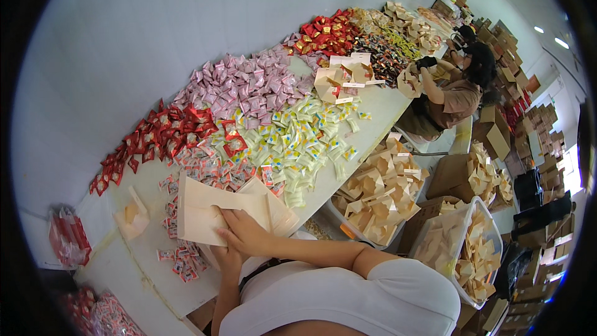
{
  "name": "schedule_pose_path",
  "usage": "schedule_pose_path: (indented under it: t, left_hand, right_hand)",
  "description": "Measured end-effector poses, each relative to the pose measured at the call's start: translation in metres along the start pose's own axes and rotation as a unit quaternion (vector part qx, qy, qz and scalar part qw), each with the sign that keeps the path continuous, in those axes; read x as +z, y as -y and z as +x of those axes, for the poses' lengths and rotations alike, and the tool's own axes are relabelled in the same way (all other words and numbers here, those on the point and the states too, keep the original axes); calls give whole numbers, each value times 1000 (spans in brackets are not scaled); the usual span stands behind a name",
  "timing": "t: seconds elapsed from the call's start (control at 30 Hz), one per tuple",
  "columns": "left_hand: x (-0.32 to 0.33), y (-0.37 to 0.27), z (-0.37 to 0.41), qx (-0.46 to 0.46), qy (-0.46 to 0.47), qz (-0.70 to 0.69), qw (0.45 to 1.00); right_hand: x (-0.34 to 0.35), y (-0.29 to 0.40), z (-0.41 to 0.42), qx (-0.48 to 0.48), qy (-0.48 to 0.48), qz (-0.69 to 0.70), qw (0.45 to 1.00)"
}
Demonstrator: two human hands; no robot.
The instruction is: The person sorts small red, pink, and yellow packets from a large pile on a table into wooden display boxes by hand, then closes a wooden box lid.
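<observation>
A cream folded card box blank (205,210) is held in front of me above the table. My right hand (247,233) grips its near side with the thumb and fingers. Just below, my left hand (227,255) holds the same blank from the lower edge, its fingers partly hidden. Behind the blank, more flat cream card blanks (280,212) lie on the table. Small red-and-white wrapped packets (189,261) lie beside and under the blank. A folded open cream box (133,217) stands to the left.
Heaped on the white table (373,107) are red sachets (163,130), pink sachets (247,84) and pale green sachets (294,140). A partitioned box (345,77) holds some packets. Plastic bins (347,217) with folded boxes (382,186) stand at right. A person (452,93) in black gloves works farther along.
</observation>
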State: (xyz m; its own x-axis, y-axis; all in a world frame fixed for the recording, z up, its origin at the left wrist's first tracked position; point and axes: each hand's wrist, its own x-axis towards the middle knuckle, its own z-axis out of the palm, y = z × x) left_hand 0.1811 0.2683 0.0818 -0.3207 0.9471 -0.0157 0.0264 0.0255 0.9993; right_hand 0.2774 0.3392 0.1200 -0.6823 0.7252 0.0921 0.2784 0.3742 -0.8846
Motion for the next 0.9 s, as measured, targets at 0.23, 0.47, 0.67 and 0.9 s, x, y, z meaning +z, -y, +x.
schedule_pose_path:
  t: [0.23, 0.47, 0.67, 0.9]
  left_hand:
    - [-19, 27, -11, 57, -53, 50, 996]
    - [-29, -5, -10, 79, -138, 107, 981]
    - [-24, -18, 1, 186, -154, 181, 953]
    - [-60, -21, -17, -68, 154, -63, 984]
  right_hand:
    - [-2, -16, -8, -10, -25, 66, 997]
    - [-10, -5, -3, -37, -42, 95, 994]
    - [-9, -3, 6, -114, -44, 5, 992]
    - [-14, 5, 1, -90, -1, 46, 995]
